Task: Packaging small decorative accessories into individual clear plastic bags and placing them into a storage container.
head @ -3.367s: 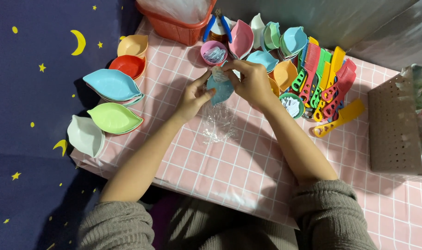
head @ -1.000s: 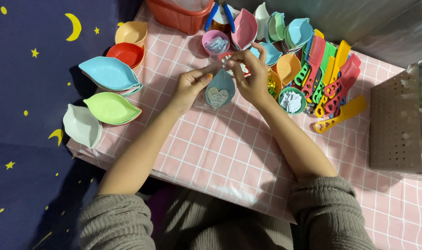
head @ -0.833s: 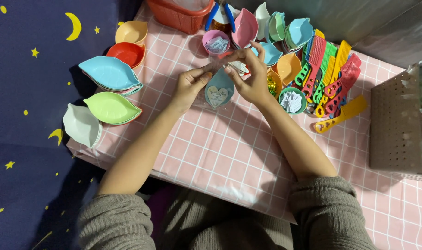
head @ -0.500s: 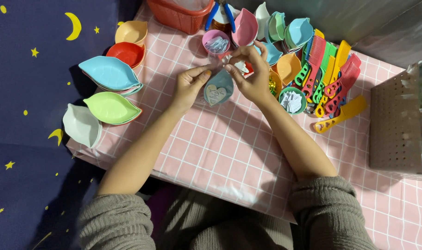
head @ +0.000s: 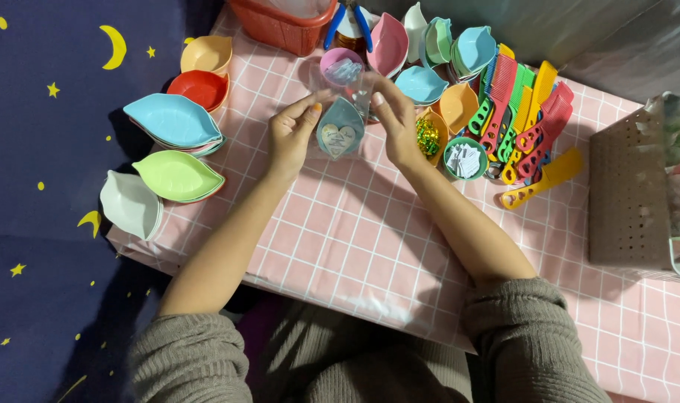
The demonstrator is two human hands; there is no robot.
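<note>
Now I see both hands lifted since a moment ago: left hand (head: 291, 133) and right hand (head: 394, 123) pinch the clear bag (head: 342, 101) holding the teal leaf-shaped dish (head: 340, 128), raised above the pink checked tablecloth (head: 340, 239).

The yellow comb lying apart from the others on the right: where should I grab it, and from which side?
Grip the yellow comb across its plain middle, coming from above on the near side. It lies flat and slanted on the pink checked table, its far end close to the pile of combs, so the near side is freer.
</note>
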